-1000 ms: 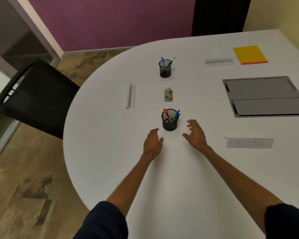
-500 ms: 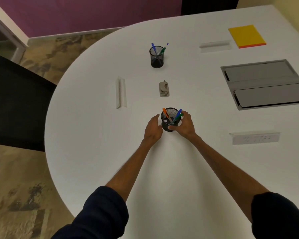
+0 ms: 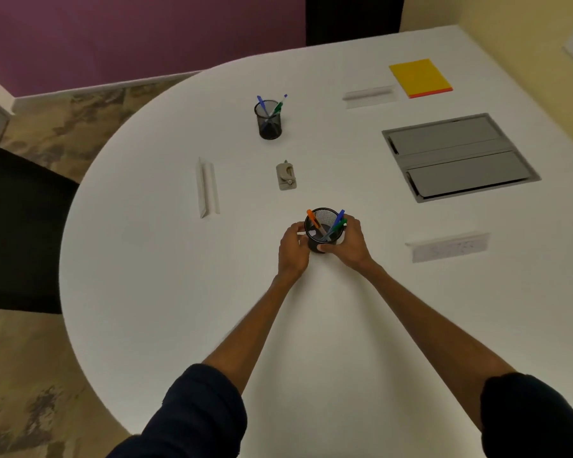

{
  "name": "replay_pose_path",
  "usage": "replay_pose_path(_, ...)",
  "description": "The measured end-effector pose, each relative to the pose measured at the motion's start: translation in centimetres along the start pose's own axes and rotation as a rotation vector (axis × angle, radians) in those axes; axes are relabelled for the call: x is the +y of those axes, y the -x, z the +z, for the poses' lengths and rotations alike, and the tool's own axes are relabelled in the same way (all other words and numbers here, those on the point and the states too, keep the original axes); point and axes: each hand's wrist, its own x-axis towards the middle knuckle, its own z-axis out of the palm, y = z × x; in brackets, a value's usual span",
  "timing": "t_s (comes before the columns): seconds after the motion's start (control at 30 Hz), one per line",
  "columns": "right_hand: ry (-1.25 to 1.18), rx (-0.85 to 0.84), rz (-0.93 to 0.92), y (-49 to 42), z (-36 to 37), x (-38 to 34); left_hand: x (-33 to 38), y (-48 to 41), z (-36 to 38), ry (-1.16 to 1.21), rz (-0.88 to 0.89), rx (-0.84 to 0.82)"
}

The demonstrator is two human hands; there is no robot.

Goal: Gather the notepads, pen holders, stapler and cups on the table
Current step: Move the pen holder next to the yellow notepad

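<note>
Since both hands grip one holder, entries run from the left as follows: black chair (image 3: 20, 226), near the rounded edge of the white table (image 3: 146, 292); folded white strip (image 3: 207, 188), lying flat, well apart from the hands; far pen holder (image 3: 268, 122), black mesh, upright, blue and green pens leaning out, beyond the stapler; stapler (image 3: 286, 176), grey, lying flat, between the two holders; left hand (image 3: 291, 249), fingers curled against the left wall of the near pen holder (image 3: 323, 231); that holder, black mesh, upright near the table's middle, orange, blue and green pens leaning on its rim; right hand (image 3: 348, 242), fingers wrapped round the right wall, thumb low at the front; second white strip (image 3: 369, 94), flat; yellow notepad (image 3: 419, 77), flat, far right, just beside it; grey hatch (image 3: 458, 157), set into the tabletop, lids down. No cups in view. Risks, as judged: the pens sit loose and slanted, so a tilted or hurried lift could spill them; a forward slide could strike the stapler; the mesh could slip under a light grip
</note>
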Motion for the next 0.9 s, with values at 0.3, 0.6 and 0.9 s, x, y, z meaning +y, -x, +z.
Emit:
replay_pose_path(0.3,-0.056,0.037,0.061,6.3,-11.4,2.6,6.1,7.8,7.7,0.083,0.166,-0.039)
replay_pose_path(0.6,-0.137,0.133,0.101,17.3,-23.3,5.8,11.9,18.6,15.8,0.174,0.339,-0.109)
replay_pose_path(0.9,-0.174,0.262,0.076,31.4,-35.5,7.9,18.4,30.2,22.8,0.256,0.546,-0.272)
